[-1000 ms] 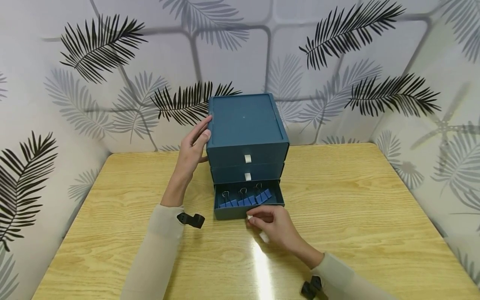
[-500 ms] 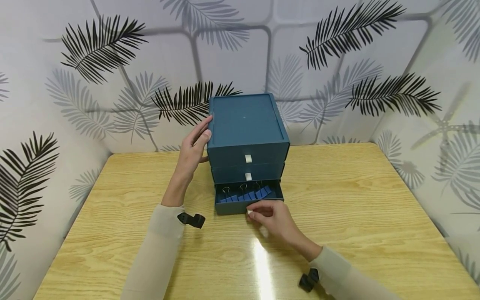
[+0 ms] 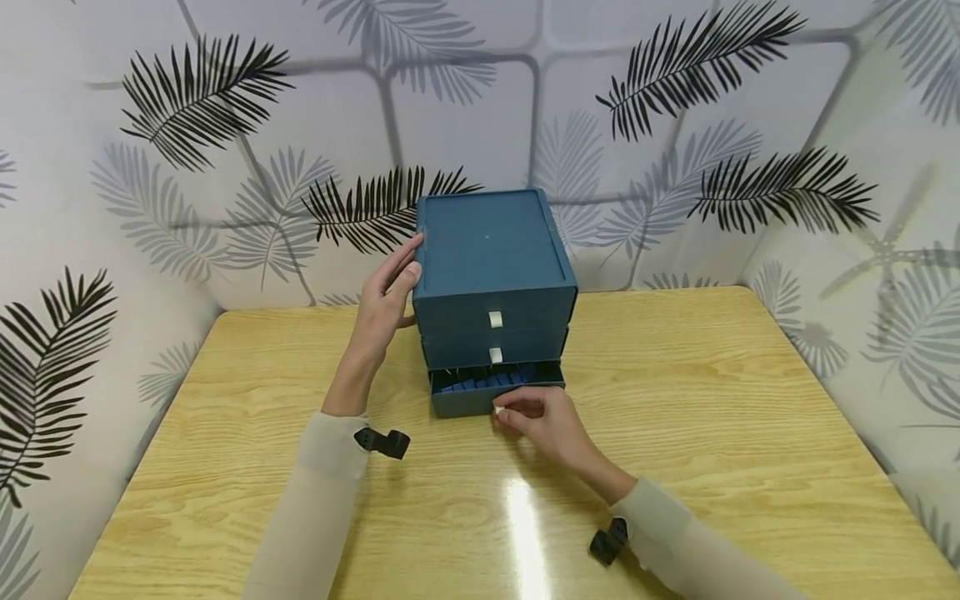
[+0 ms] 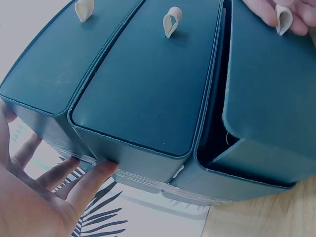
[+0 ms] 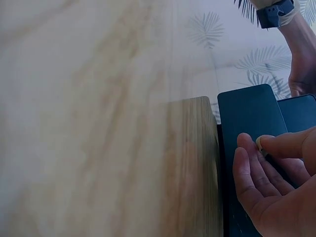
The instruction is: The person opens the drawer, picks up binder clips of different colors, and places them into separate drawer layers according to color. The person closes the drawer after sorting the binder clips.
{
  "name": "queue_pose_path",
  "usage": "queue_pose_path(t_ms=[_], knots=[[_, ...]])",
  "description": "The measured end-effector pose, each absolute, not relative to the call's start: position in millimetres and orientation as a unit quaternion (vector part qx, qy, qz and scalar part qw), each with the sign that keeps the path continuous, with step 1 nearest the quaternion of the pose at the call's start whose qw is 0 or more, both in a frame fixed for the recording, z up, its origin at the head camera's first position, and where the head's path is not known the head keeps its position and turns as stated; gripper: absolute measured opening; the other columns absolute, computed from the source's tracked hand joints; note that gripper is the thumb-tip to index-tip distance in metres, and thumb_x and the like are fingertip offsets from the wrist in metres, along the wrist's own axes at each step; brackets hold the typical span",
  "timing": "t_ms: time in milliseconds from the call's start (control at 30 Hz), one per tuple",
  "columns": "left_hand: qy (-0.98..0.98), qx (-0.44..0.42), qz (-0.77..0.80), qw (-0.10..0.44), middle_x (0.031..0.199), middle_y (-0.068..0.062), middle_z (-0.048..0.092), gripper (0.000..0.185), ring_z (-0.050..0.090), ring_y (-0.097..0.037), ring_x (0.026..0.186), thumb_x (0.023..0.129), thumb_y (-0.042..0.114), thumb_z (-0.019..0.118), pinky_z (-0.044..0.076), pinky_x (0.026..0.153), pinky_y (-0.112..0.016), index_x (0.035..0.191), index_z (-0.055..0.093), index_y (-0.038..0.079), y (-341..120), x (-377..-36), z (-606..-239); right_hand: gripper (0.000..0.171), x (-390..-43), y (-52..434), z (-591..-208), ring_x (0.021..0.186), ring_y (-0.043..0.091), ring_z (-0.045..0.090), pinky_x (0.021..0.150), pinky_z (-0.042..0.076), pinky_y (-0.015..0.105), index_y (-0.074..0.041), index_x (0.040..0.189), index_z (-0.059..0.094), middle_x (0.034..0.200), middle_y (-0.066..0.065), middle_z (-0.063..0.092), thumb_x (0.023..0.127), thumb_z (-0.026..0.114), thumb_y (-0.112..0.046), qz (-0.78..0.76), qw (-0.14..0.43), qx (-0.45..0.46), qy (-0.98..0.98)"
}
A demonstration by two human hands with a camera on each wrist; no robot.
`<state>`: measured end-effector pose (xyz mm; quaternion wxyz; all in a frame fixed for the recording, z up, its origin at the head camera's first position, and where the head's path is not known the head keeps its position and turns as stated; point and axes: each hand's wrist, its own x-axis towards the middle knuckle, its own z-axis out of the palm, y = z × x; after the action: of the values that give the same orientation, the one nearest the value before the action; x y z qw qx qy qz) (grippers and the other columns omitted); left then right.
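A dark blue drawer box [image 3: 491,242] with three stacked drawers stands at the back middle of the table. Its bottom drawer [image 3: 461,404] is partly pulled out, with several blue binder clips [image 3: 480,383] inside. My right hand [image 3: 547,421] pinches the white pull tab [image 5: 260,144] of that drawer between thumb and finger. Against the box's left side rests my left hand [image 3: 384,296], its fingers spread and fairly straight, as the left wrist view [image 4: 49,192] also shows. The upper two drawers are closed, each with its own white pull tab [image 4: 173,22].
The wooden table [image 3: 712,433] extends around the box on both sides and in front. Behind it hangs a pale backdrop [image 3: 465,108] with a leaf print. A black wrist camera [image 3: 609,542] is strapped at the right sleeve, another wrist camera [image 3: 384,442] at the left.
The bottom drawer has slid inward, and my right hand has moved away from me with its tab. Less of the binder clips shows now. My left hand has stayed in place.
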<state>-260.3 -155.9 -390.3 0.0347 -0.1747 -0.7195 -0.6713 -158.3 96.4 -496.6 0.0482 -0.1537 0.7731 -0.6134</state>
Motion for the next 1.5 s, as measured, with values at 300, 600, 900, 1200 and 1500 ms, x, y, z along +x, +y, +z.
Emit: queue_pose_path(t_ms=[300,600,900,1200,1500], knots=[[-0.722,-0.176,-0.668,0.039,0.165,0.0,0.034,0.05,0.035,-0.026,0.149,0.109,0.035,0.049,0.049,0.091,-0.071,0.159,0.043,0.028,-158,-260,-390,0.02,-171,98,-496,0.094,0.037,0.074,0.08,0.061,0.043,0.007,0.114,0.074,0.104,0.023,0.075,0.097,0.069,-0.001,-0.619,0.056,-0.152,0.768],[-0.723,-0.181,-0.665,0.044,0.163,0.002,0.036,0.05,0.037,-0.026,0.148,0.108,0.038,0.051,0.048,0.09,-0.072,0.157,0.045,0.032,-156,-261,-393,0.019,-179,98,-494,0.094,0.036,0.074,0.079,0.061,0.044,0.006,0.113,0.075,0.103,0.021,0.075,0.097,0.069,-0.001,-0.612,0.046,-0.148,0.775],[-0.719,-0.186,-0.668,0.043,0.163,0.001,0.036,0.049,0.036,-0.024,0.148,0.108,0.039,0.051,0.049,0.09,-0.071,0.156,0.046,0.032,-156,-262,-392,0.02,-186,96,-495,0.094,0.04,0.073,0.079,0.061,0.047,0.008,0.114,0.074,0.103,0.024,0.075,0.097,0.069,-0.001,-0.621,0.046,-0.133,0.771],[-0.718,-0.184,-0.67,0.041,0.164,0.001,0.035,0.049,0.036,-0.024,0.148,0.108,0.04,0.052,0.049,0.09,-0.071,0.156,0.046,0.033,-156,-260,-390,0.021,-190,94,-494,0.096,0.041,0.073,0.08,0.06,0.048,0.009,0.115,0.073,0.104,0.025,0.074,0.097,0.07,-0.002,-0.633,0.05,-0.12,0.763],[-0.721,-0.181,-0.667,0.04,0.163,0.001,0.036,0.049,0.038,-0.025,0.147,0.107,0.04,0.052,0.049,0.09,-0.071,0.156,0.047,0.034,-158,-259,-391,0.02,-189,92,-496,0.097,0.042,0.072,0.082,0.06,0.048,0.009,0.114,0.073,0.106,0.027,0.073,0.096,0.069,0.001,-0.645,0.059,-0.11,0.754]])
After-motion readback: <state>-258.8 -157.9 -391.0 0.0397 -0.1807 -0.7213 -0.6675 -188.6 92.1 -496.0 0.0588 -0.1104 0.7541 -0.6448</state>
